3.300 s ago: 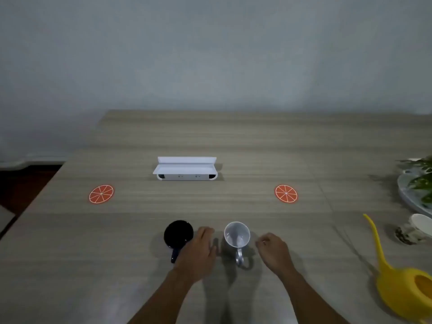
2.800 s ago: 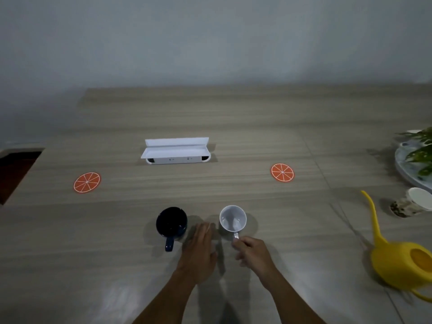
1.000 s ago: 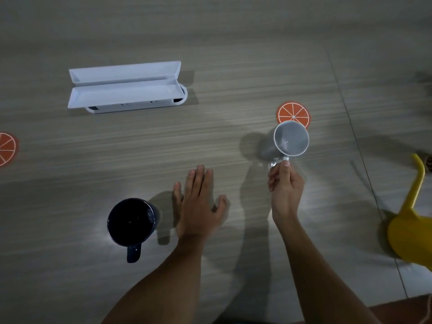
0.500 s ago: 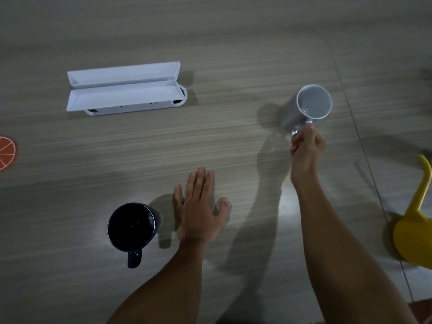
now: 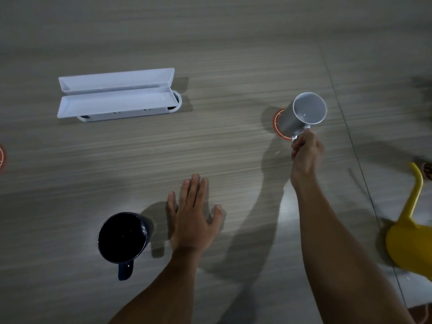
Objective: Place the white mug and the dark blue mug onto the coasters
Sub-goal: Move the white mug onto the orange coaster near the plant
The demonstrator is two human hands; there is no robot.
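My right hand grips the handle of the white mug, which stands over the orange coaster at the right; only the coaster's left rim shows beside the mug. Whether the mug rests on it or hovers just above, I cannot tell. The dark blue mug stands upright near the front, its handle toward me. My left hand lies flat on the table just right of it, fingers spread, holding nothing. A second orange coaster peeks in at the far left edge.
A white open case sits at the back left of the wooden table. A yellow watering can stands at the right edge, its spout pointing toward the back.
My right hand has carried the white mug from beside the blue mug to the right coaster and lowered it over it. My left hand and the blue mug have stayed put.
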